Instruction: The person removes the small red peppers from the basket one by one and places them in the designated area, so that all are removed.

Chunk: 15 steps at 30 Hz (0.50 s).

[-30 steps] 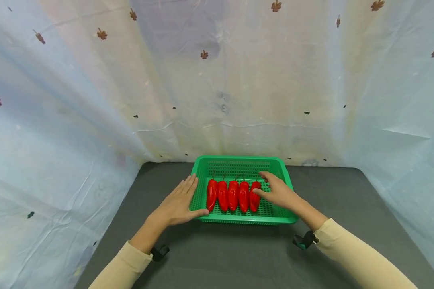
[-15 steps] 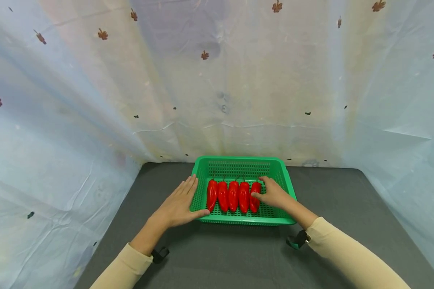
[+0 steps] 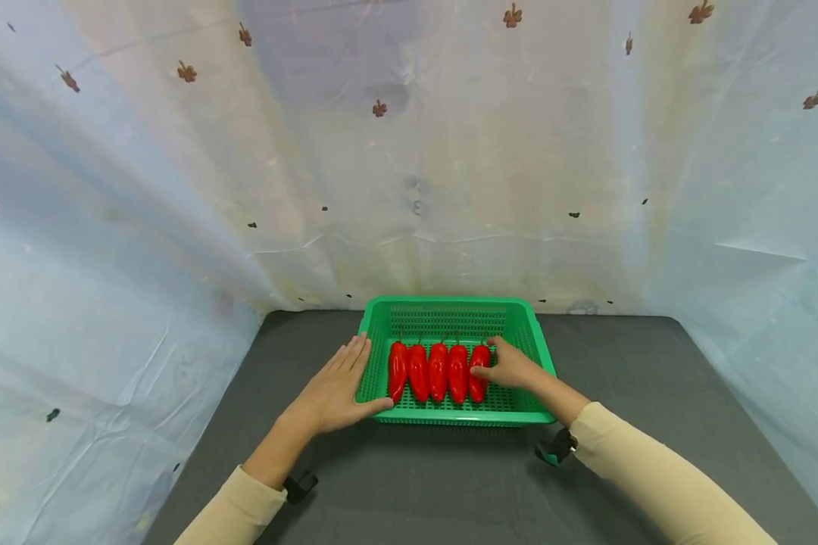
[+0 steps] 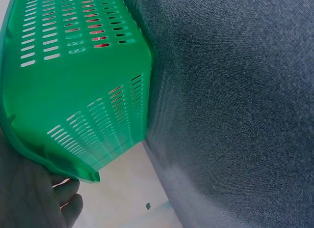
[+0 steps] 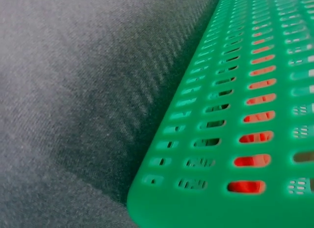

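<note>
Several glossy red chili peppers [image 3: 438, 372] lie side by side in a row, stems toward the back, inside a green plastic basket [image 3: 453, 416]. My left hand [image 3: 330, 392] rests on the basket's left rim, fingers straight and thumb along the front corner. In the left wrist view that hand [image 4: 29, 191] is dark against the rim. My right hand [image 3: 516, 369] reaches into the basket and holds the rightmost chili pepper [image 3: 479, 390] between thumb and fingers, partly covering it. The right wrist view shows only the slotted basket wall [image 5: 221, 169], with red behind the slots.
The basket stands on a dark grey cloth-covered table [image 3: 409, 484], near its back edge. Behind and at both sides hangs a pale plastic sheet [image 3: 450, 174] with brown leaf marks. A black strap [image 3: 555, 446] sits at my right wrist, another strap [image 3: 301, 486] at my left.
My right hand has moved slightly left and lower, its thumb and fingers closing around the rightmost chili pepper. The left hand stays on the rim. The head view has shifted a little.
</note>
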Available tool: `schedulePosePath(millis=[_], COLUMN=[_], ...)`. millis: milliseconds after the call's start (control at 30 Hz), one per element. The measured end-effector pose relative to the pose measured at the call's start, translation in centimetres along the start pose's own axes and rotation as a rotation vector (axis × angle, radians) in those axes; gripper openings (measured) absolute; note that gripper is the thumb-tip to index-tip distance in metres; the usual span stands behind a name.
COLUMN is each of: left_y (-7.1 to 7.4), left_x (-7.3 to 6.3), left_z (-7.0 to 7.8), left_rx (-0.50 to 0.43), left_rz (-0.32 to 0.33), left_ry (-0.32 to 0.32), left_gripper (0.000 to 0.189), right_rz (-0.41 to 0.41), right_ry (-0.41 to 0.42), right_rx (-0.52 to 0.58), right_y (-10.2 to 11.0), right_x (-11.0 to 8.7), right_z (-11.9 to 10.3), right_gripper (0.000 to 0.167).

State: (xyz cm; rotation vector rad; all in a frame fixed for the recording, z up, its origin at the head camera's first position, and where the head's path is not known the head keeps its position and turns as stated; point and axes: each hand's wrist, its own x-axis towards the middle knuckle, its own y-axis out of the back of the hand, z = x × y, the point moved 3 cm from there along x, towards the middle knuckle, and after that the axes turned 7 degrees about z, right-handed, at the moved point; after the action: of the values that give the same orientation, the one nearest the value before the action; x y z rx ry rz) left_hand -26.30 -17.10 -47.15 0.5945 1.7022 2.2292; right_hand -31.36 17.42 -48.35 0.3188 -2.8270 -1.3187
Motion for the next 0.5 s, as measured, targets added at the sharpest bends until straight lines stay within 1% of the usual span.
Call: schedulePosePath(millis=[267,367,500], left_y=[0.03,-0.03,-0.09], left_x=[-0.12,-0.1,0.0], left_z=[0.03,-0.01,-0.02], left_rx=[-0.005,0.001,0.004], left_rz=[0.008,0.011,0.012], left_ry=[0.001,-0.001,0.0], left_gripper=[0.12,0.12,0.12], right_rz=[-0.034,-0.043,-0.042], right_ry=[-0.019,-0.007,0.019], right_rx=[-0.017,-0.031,-0.063], right_y=[-0.55,-0.65,-0.7], right_x=[0.59,0.75,0.86], right_z=[0.65,0.79,0.91], right_gripper=[0.086,0.09,0.09])
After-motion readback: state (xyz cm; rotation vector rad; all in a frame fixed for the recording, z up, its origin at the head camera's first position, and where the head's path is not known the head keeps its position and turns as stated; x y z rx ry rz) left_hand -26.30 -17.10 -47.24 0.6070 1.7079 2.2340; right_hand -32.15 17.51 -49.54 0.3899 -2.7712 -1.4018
